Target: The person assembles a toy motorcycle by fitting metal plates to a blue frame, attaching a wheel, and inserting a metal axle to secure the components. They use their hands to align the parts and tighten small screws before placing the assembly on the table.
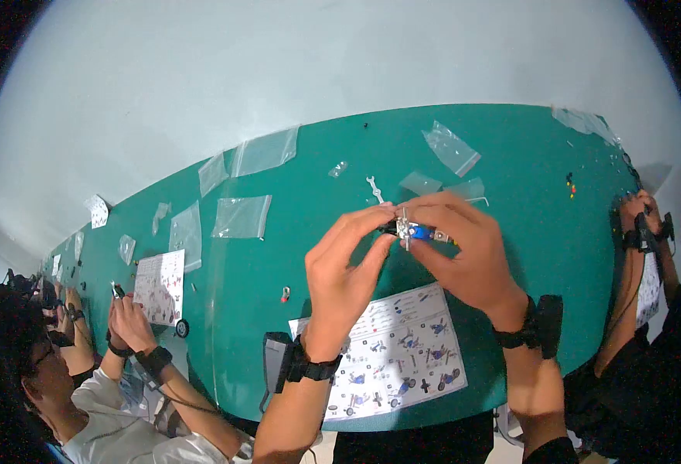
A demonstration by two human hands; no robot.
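Between my two hands is a small blue-and-silver model point(419, 232) of metal and plastic parts, raised over the green table. My left hand point(342, 267) pinches its dark left end with thumb and forefinger. My right hand point(468, 251) is closed around its right side, fingers above and thumb below, and covers part of it. Just beyond my left fingertips lies a silver open-ended wrench point(373, 187). Below my hands a printed instruction sheet point(402, 356) with pictures of small blue vehicles lies on the table, partly covered by my left forearm.
Clear plastic bags point(265, 152) lie across the green table point(279, 255). A small red-and-silver piece point(285, 294) sits left of my hand. Small coloured parts point(572, 185) lie at the right. Co-workers sit on both sides; the left one's hands point(130, 321) hold a small part near another sheet point(160, 286) and a black wheel point(182, 329).
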